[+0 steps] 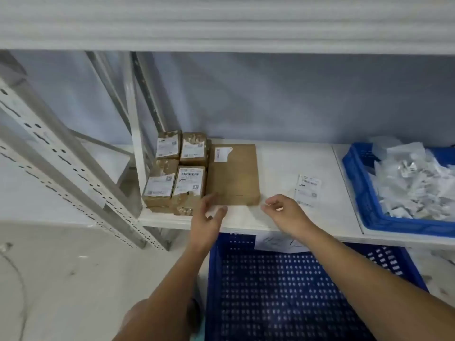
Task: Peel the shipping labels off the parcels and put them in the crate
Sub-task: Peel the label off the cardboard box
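Note:
A flat brown parcel (234, 174) lies on the white shelf (278, 153), with a torn scrap of white label at its far left corner. Left of it stand several small brown parcels (176, 172) bearing partly torn white labels. A peeled shipping label (307, 190) lies flat on the shelf to the right. My left hand (209, 215) reaches to the flat parcel's near left corner, fingers spread and straight. My right hand (283, 211) hovers over the shelf just right of that parcel, fingers loosely curled and holding nothing.
A blue crate (364, 193) on the shelf's right end holds a heap of crumpled white labels. A second blue perforated crate (295, 291) sits below the shelf edge, under my arms. Grey slotted rack posts (61, 163) stand at the left.

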